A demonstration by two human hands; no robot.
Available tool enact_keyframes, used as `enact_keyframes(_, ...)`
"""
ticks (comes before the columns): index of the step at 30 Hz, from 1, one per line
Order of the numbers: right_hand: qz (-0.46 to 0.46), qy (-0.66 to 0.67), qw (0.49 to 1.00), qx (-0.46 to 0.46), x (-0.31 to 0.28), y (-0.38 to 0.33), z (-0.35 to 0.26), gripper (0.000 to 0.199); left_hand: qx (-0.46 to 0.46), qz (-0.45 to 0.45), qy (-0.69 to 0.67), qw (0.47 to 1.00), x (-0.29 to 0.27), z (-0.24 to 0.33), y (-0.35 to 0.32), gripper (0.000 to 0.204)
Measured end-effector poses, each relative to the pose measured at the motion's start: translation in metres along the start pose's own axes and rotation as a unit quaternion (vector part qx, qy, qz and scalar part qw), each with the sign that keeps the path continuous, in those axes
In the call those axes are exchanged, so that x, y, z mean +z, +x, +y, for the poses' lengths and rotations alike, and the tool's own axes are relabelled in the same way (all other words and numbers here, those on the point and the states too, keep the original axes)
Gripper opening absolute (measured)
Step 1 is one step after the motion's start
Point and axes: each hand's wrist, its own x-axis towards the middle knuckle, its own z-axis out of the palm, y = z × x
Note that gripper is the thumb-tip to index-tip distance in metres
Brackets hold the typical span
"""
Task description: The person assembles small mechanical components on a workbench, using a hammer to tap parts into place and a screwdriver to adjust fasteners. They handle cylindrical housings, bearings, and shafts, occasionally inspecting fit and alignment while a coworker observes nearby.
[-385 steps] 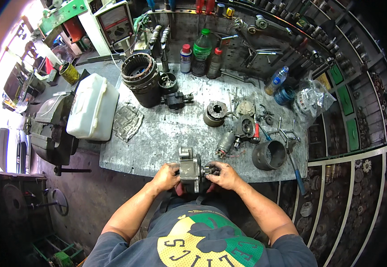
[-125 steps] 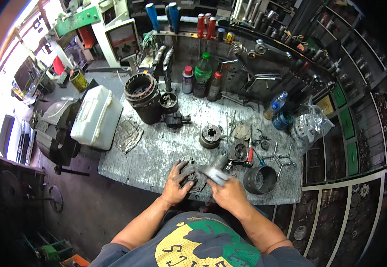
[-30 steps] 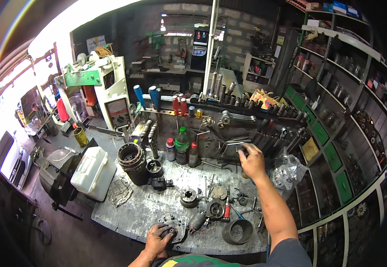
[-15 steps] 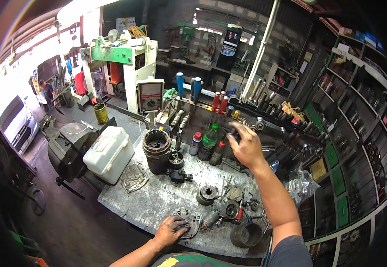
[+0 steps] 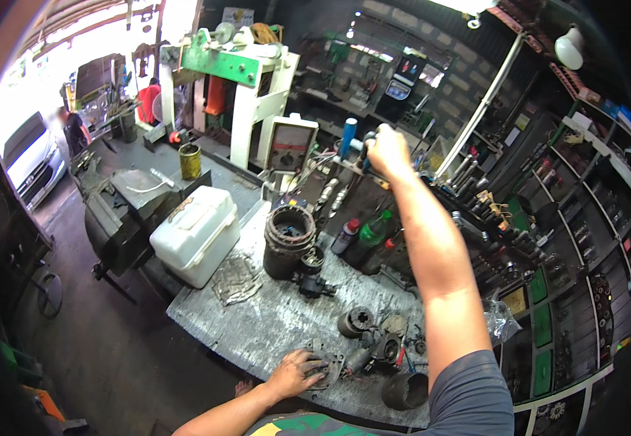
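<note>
My left hand [image 5: 295,374] lies on a flat metal cover plate [image 5: 330,369] at the bench's near edge, its fingers stretched over the plate. My right arm reaches far forward to the tool rack. There my right hand [image 5: 388,151] is closed around a dark-and-blue handle, seemingly a screwdriver [image 5: 365,150], mostly hidden by the fingers. Just left of it stands another screwdriver with a blue handle [image 5: 347,136]. Beside the plate are a small cylindrical motor part [image 5: 357,360], a round slotted part [image 5: 355,321] and a dark metal ring [image 5: 405,391].
A large cylindrical housing [image 5: 288,240] stands mid-bench near a white plastic box [image 5: 196,236] and a rag [image 5: 237,280]. Bottles [image 5: 373,231] stand below the rack. An analog meter [image 5: 290,145] is behind. Shelves [image 5: 577,218] line the right side; another person [image 5: 74,131] stands far left.
My right hand has moved forward and up from above the bottles to the screwdrivers, and its fingers have closed. The view has shifted; my left hand still rests on the plate.
</note>
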Motion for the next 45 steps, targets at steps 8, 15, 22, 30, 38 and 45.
enact_keyframes(8, 0.012, 0.009, 0.999, -0.031, 0.002, 0.006, 0.014, 0.035, -0.012, 0.002, -0.018, 1.000, 0.009, -0.004, -0.001, 0.039)
enact_keyframes(15, 0.019, 0.017, 0.999, -0.020, 0.002, 0.007, 0.014, 0.039, -0.017, 0.035, -0.037, 0.999, 0.014, -0.001, -0.003, 0.038)
enact_keyframes(22, 0.010, 0.020, 1.000, -0.008, 0.001, 0.014, 0.021, 0.044, -0.019, 0.037, -0.046, 0.998, 0.015, -0.001, -0.003, 0.039)
enact_keyframes(30, 0.079, 0.010, 0.995, -0.055, 0.015, 0.014, 0.036, 0.042, -0.069, 0.022, -0.059, 0.996, 0.020, -0.008, -0.009, 0.063)
enact_keyframes(38, 0.080, 0.038, 0.994, -0.069, -0.004, 0.007, 0.025, 0.037, -0.090, 0.008, -0.060, 0.994, 0.018, -0.007, -0.009, 0.076)
enact_keyframes(45, 0.252, 0.025, 0.938, -0.235, 0.005, 0.013, 0.015, 0.037, -0.091, 0.041, -0.073, 0.992, 0.023, -0.011, -0.013, 0.094)
